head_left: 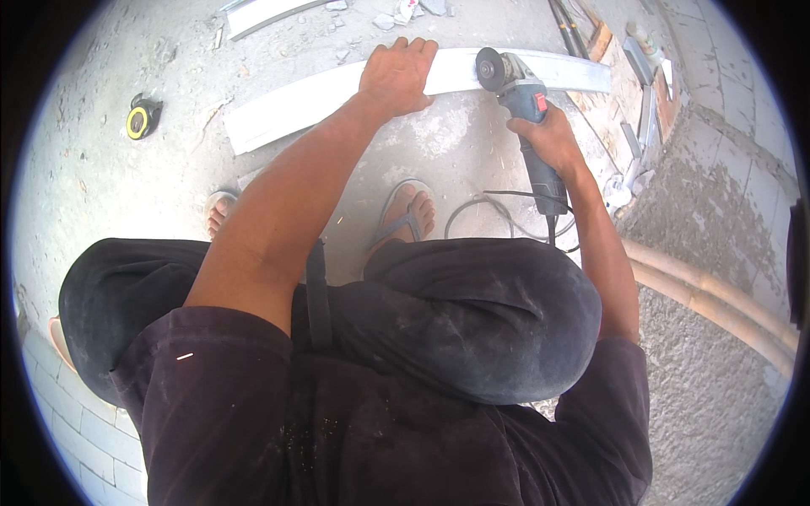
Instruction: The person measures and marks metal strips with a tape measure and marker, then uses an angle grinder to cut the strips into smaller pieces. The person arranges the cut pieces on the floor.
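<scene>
So the right hand (548,135) is wrapped around the body of an angle grinder (525,94), and the left hand (398,78) is pressed down on a long pale strip (312,99), fingers slightly spread and reaching toward its far edge, not gripping anything I can see. The strip lies across the bare floor (110,194) in front of the person's feet, its right end pointing at the floor's right edge, where a rougher slab starts. The grinder's disc (488,69) sits over the strip, right of the left hand; can't tell if it's touching. Progress-wise, I'd call it mid-job at most: a few bright streaks look like sparks, but the strip reads as one piece and I can't make out a finished cut, so separating it there looks like what's left, if that's the plan. Further out, the cord (506,209) loops by the right knee, a yellow-and-black tape measure (142,118) sits out toward the floor's left side, another pale strip (266,13) lies past the long one, and two pipes (717,291) run along the slab beyond the floor's right edge. Labels? There's a red patch (541,102) on the grinder, but no writing I can read anywhere.
</scene>
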Available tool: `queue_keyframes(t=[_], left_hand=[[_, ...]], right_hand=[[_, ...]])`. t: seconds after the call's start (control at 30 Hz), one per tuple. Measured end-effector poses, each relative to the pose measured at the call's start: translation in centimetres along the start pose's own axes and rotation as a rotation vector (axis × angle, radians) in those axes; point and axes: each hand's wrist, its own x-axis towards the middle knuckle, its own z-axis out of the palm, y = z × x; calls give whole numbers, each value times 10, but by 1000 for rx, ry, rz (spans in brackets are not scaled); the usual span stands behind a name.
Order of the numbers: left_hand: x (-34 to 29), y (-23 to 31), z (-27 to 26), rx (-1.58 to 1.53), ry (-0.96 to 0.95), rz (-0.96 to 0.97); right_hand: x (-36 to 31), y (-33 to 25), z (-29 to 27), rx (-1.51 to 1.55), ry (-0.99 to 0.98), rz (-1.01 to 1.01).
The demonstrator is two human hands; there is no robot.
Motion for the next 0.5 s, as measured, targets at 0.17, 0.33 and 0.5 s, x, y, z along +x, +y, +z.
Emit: queue_keyframes(t=[0.17,0.33,0.5], left_hand=[[1,1,3,-7,12,-1],[0,-3,6,-14,37,8],[0,1,6,14,42,-2]], right_hand=[[4,0,0,-29,22,22],[10,-9,-2,19,15,-2],[17,-3,-1,14,6,24]])
